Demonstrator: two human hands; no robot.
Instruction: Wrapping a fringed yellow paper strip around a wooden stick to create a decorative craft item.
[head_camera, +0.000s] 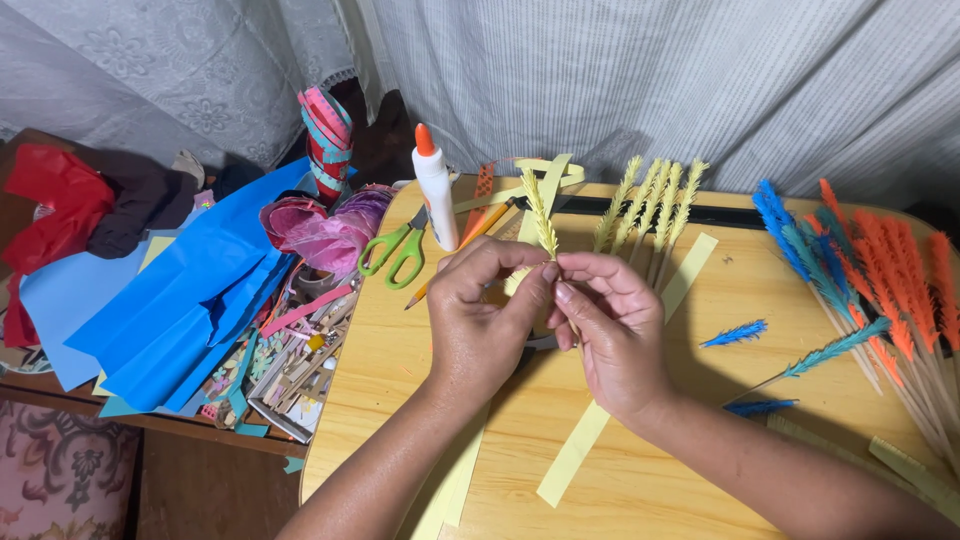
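Both my hands meet over the middle of a small wooden table (700, 400). My left hand (480, 320) and my right hand (610, 330) pinch the lower part of a yellow fringed paper stem (540, 215), which points up and away from me. The fingertips of both hands touch at the stem's base. Several finished yellow fringed stems (650, 205) lie just behind my right hand. Long yellow paper strips (575, 450) lie under my wrists.
A white glue bottle with an orange cap (435, 190), green-handled scissors (395, 250) and a pencil (470, 245) are at the table's back left. Blue and orange fringed stems (860, 260) fill the right side. Blue paper sheets (180, 300) and craft scraps lie left.
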